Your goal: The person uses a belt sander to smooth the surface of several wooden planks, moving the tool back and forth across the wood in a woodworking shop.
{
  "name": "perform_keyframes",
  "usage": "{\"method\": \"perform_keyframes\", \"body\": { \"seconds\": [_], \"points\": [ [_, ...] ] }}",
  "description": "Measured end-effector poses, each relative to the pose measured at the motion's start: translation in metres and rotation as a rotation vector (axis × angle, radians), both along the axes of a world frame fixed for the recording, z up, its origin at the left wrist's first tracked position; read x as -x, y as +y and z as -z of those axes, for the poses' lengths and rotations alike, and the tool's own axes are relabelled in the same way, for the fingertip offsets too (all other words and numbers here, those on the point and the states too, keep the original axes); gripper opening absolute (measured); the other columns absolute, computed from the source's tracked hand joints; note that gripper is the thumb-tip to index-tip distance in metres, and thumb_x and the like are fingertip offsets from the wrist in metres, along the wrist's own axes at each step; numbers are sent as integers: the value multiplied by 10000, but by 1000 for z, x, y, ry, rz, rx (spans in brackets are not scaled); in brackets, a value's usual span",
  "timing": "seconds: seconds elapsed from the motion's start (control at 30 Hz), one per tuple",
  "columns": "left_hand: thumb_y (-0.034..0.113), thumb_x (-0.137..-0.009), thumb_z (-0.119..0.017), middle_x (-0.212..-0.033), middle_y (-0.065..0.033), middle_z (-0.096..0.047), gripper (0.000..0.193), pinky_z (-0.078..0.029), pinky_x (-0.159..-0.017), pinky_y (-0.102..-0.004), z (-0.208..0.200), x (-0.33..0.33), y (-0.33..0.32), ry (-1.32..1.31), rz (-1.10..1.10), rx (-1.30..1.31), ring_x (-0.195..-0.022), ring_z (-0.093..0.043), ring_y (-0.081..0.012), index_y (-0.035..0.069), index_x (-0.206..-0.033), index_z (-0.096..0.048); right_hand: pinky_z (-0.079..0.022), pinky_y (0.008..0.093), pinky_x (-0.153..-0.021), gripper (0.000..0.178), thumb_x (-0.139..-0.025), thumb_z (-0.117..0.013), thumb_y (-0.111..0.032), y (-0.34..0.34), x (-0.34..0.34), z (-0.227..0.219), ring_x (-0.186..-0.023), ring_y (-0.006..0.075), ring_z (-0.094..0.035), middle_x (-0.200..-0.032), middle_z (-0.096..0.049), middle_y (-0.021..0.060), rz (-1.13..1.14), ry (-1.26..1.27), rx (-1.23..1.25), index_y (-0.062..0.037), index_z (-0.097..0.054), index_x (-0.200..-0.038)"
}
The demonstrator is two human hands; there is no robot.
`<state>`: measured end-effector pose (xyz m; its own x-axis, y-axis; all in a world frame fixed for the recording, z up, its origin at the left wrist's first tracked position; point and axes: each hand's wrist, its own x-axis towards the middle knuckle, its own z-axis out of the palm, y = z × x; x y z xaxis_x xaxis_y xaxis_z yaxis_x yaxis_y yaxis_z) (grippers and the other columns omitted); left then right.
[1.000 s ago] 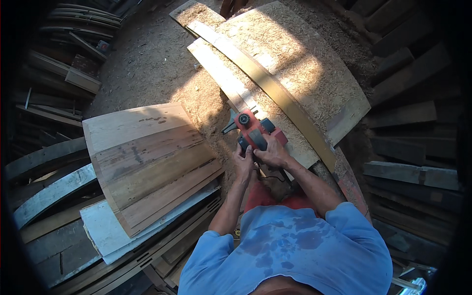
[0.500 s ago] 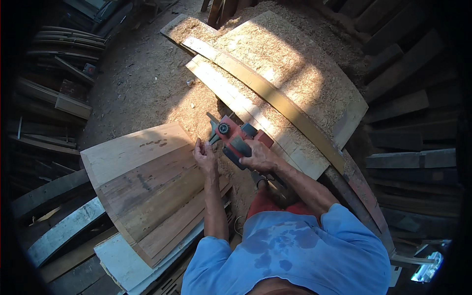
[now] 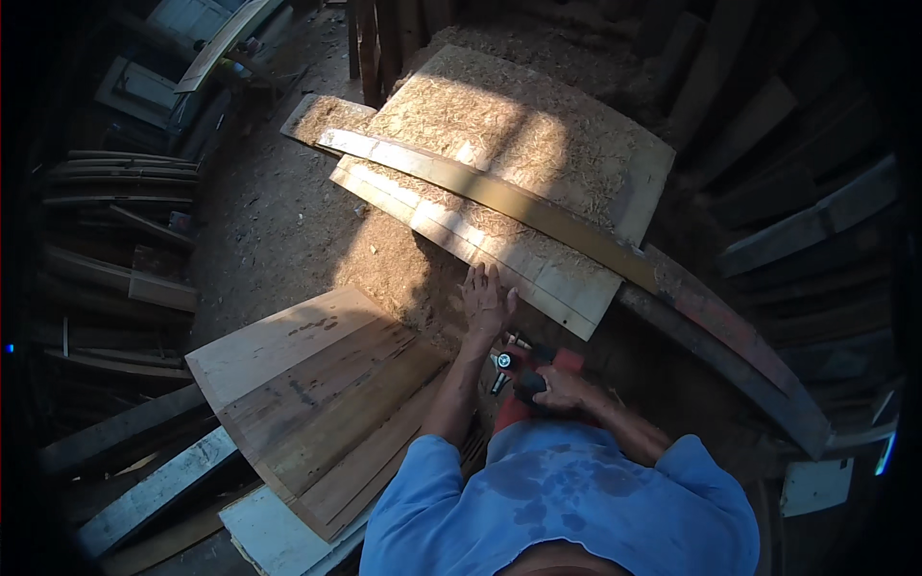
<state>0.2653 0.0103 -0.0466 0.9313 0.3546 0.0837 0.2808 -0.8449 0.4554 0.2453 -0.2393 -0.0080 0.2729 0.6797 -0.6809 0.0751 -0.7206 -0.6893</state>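
Observation:
My right hand (image 3: 567, 389) grips the black handle of a red and black electric planer (image 3: 517, 359), held low and close to my body. Partly hidden by my left forearm and right hand, the tool shows a round knob on its side. My left hand (image 3: 487, 305) is stretched out, fingers pointing away from me, at the near edge of a pale wooden board (image 3: 567, 294). Whether its fingertips press on the board or hover just over it, I cannot tell. Across this board lies a long curved wooden beam (image 3: 519, 204), with shavings on both sides.
A broad wooden panel (image 3: 538, 120) covered in shavings lies beyond the beam. To my left rests a tapered panel of joined planks (image 3: 317, 384), above a white board (image 3: 274, 528). Stacked timber (image 3: 120, 274) lines the left side, and more planks (image 3: 816, 226) the right.
The planer and right hand have drawn back toward my body. My left hand has left the planer's side and moved right and forward to the board's edge. The view has shifted too.

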Motion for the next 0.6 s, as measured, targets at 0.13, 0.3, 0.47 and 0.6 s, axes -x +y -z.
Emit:
{"method": "perform_keyframes", "body": {
  "seconds": [0.13, 0.3, 0.47, 0.6],
  "points": [
    [413, -970, -696, -1668, -409, -355, 806, -240, -1304, -615, 21, 10, -75, 177, 189, -76, -1588, -273, -576, -61, -1585, -477, -571, 466, -1013, 708, -862, -749, -220, -77, 11, 10, -1200, 392, -724, -1330, -711, 278, 181, 4, 55, 24, -538, -1493],
    [434, -925, -726, -1689, -468, -220, 988, -156, -1327, -632, 17, 21, -141, 280, 314, -79, -1612, -153, -612, -140, -1627, -333, -571, 448, -1047, 975, -919, -720, -231, -170, 21, 43, -1313, 401, -684, -1529, -610, 293, 404, 0, 138, -54, -217, -1735],
    [451, -906, -732, -1694, -492, -142, 1108, -114, -1333, -643, 24, 15, -158, 346, 316, -161, -1622, -76, -620, -229, -1613, -216, -590, 479, -924, 867, -903, -732, -231, -237, 20, 76, -1138, 394, -744, -1247, -717, 263, 721, 41, 247, -69, -359, -1668],
    [477, -897, -744, -1697, -501, -98, 1178, -87, -1325, -669, 22, 17, -154, 360, 385, -176, -1613, -28, -645, -223, -1633, -147, -591, 479, -951, 753, -898, -739, -239, -277, 17, 133, -1148, 400, -747, -1216, -744, 269, 854, -82, 245, -22, -490, -1574]
  ]
}}
